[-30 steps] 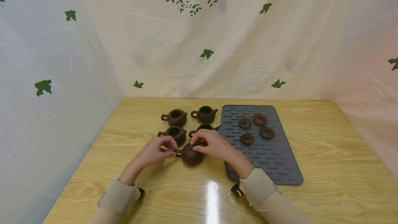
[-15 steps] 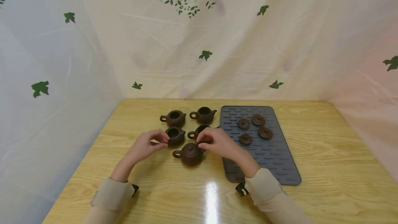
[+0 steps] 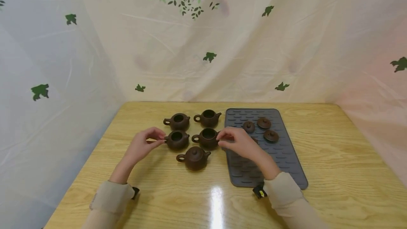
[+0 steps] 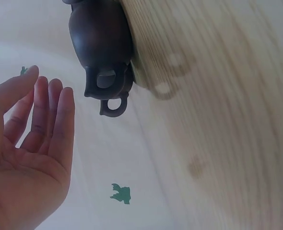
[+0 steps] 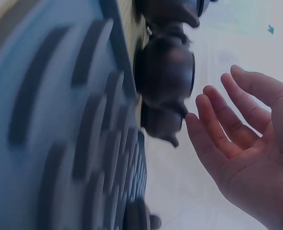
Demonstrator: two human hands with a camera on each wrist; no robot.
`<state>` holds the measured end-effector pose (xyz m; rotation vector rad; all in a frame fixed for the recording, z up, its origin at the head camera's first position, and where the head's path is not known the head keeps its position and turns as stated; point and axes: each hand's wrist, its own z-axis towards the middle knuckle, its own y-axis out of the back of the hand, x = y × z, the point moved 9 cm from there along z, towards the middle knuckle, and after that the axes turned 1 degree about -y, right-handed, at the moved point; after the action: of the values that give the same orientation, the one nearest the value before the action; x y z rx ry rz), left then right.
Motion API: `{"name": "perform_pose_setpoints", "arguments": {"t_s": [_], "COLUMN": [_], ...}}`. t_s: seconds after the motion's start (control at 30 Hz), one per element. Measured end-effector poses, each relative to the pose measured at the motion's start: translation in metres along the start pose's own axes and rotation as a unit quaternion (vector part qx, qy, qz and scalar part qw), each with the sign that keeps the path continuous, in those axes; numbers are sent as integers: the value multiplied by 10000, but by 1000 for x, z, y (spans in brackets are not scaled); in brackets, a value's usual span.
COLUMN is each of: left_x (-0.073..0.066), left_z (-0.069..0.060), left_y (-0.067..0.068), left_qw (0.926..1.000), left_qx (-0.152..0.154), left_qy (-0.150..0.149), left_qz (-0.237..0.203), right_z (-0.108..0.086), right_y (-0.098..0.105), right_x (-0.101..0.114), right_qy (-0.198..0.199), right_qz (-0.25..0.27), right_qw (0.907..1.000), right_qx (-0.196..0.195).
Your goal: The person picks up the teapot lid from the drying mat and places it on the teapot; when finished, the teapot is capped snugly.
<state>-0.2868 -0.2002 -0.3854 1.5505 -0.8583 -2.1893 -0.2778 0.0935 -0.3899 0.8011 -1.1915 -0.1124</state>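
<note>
In the head view, my left hand (image 3: 142,144) is by the handle of the lidless middle-left teapot (image 3: 177,140). The left wrist view shows its fingers relaxed, with a gap to the teapot handle (image 4: 105,82). My right hand (image 3: 238,142) hovers over the mat's left edge, near the spout of the lidless middle-right teapot (image 3: 208,138). Nothing is held in it; its fingers bend loosely in the right wrist view. Nearest me stands a brown teapot with its lid on (image 3: 194,159). One small lid on the mat is mostly hidden behind my right hand.
Two more lidless teapots, one back left (image 3: 177,120) and one back right (image 3: 208,117), stand behind. A grey ridged mat (image 3: 270,169) lies on the wooden table (image 3: 178,200). It bears several lids, including a round one (image 3: 271,136). A printed cloth (image 3: 241,73) hangs behind.
Both hands have left the front teapot, whose lid is on. My left hand moved left and away from me; my right hand moved right toward the mat.
</note>
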Motion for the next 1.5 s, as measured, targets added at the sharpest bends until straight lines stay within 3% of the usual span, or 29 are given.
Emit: {"name": "perform_pose_setpoints", "arguments": {"t_s": [0.27, 0.73, 0.97, 1.5], "left_x": [11, 24, 30, 36], "left_z": [1, 4, 5, 7], "left_y": [6, 5, 2, -3], "left_qw": [9990, 9961, 9958, 9946], "left_qx": [-346, -613, -531, -353], "left_qy": [221, 501, 626, 764], "left_qz": [193, 381, 399, 607], "right_z": [-14, -33, -40, -45], "right_y": [25, 56, 62, 66], "right_x": [-21, -51, -62, -84], "right_qy": [-196, -570, -701, -1177], "right_qz": [-108, -438, -482, -850], "right_qw": [9992, 9944, 9926, 9873], "right_qx": [-340, -780, -863, -652]}}
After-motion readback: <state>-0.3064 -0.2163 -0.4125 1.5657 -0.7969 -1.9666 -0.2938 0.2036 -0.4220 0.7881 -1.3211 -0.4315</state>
